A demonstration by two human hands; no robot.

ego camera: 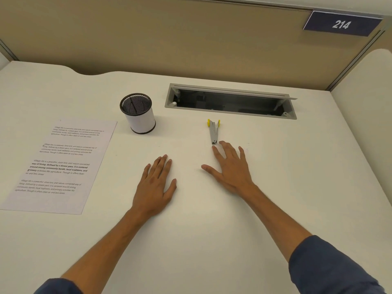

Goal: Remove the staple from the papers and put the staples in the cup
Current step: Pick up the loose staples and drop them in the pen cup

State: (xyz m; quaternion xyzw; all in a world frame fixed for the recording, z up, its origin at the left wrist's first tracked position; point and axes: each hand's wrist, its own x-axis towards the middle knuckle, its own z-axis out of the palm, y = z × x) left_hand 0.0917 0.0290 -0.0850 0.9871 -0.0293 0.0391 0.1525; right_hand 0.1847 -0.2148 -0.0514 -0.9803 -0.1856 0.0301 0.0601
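Note:
Printed papers [61, 166] lie flat at the left of the white desk [212, 230]. A white cup [139, 114] with a black mesh inside stands upright just beyond their top right corner. A grey staple remover [213, 131] with yellow grips lies in the middle of the desk, its jaws pointing toward me. My left hand [156, 183] rests flat on the desk with straight fingers, to the right of the papers. My right hand [230, 166] lies flat with spread fingers, its fingertips just short of the remover's jaws. The staple itself is too small to make out.
An open grey cable hatch [231, 101] is sunk into the desk behind the staple remover. A beige partition [191, 39] with a "214" sign [340, 24] closes off the back. A second desk surface [369, 102] lies at the right.

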